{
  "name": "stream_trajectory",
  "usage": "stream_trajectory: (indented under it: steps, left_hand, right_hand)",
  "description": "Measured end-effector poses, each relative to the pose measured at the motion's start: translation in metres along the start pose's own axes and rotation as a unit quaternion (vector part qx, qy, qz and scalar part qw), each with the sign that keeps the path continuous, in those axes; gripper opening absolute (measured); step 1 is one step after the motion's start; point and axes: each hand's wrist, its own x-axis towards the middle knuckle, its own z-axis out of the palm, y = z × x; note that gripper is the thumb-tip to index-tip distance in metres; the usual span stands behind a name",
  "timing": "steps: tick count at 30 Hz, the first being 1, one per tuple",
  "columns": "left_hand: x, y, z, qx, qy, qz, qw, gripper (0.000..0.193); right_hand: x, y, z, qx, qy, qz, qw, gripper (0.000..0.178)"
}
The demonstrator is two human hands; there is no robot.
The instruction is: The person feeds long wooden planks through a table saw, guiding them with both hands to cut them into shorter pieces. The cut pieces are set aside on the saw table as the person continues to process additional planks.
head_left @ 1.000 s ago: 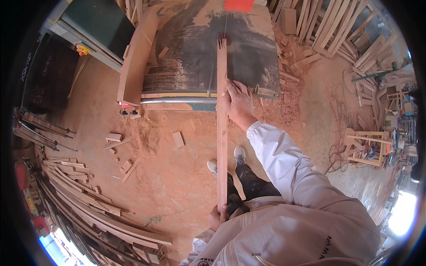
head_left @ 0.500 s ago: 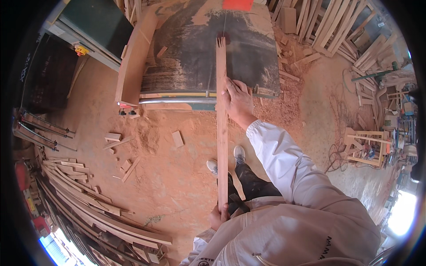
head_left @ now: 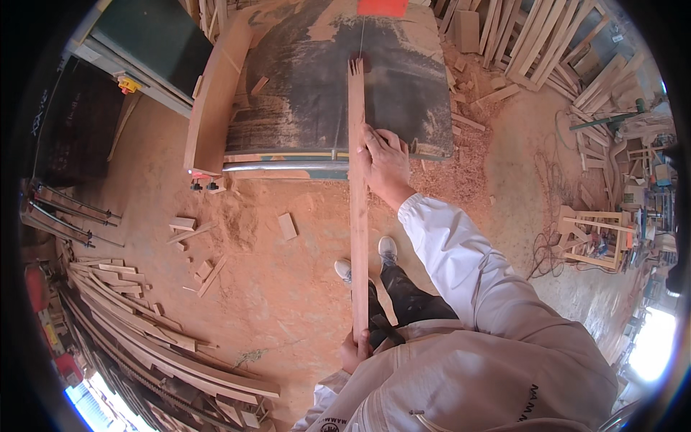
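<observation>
A long, narrow wooden strip (head_left: 358,230) runs from my waist out over a dark machine table (head_left: 295,108). Short slots notch its far end, which lies beside a small dark round insert (head_left: 367,63) in the table. My right hand (head_left: 386,160) is closed on the strip's right side at the table's near edge, thumb along the wood. Low in the picture, my left hand (head_left: 353,351) grips the near end, its thumb on top and its other fingers partly hidden. A thin line, perhaps a blade or slit, runs beyond the notched end toward a red-orange part (head_left: 383,7).
An upright wooden board (head_left: 214,108) stands along the table's left side. A small offcut (head_left: 260,86) lies on the tabletop. Sawdust and wood scraps (head_left: 288,226) litter the floor. Long planks (head_left: 180,360) are stacked at lower left, and more timber (head_left: 540,43) leans at upper right.
The whole view has shifted very slightly to the left. Both hands keep their hold, and the strip stays at nearly the same place on the table.
</observation>
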Motion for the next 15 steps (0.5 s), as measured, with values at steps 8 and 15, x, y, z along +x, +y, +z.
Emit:
stream_trajectory:
  steps: [8, 15]
  left_hand:
    - [0.0031, 0.0018, 0.0021, 0.007, 0.002, 0.003, 1.0, 0.053]
    - [0.0062, -0.007, -0.0003, -0.001, -0.006, 0.004, 1.0, 0.06]
  right_hand:
    - [0.0017, 0.003, 0.0015, 0.005, 0.004, -0.003, 1.0, 0.05]
    - [0.0038, 0.0012, 0.0012, -0.002, 0.006, -0.003, 1.0, 0.049]
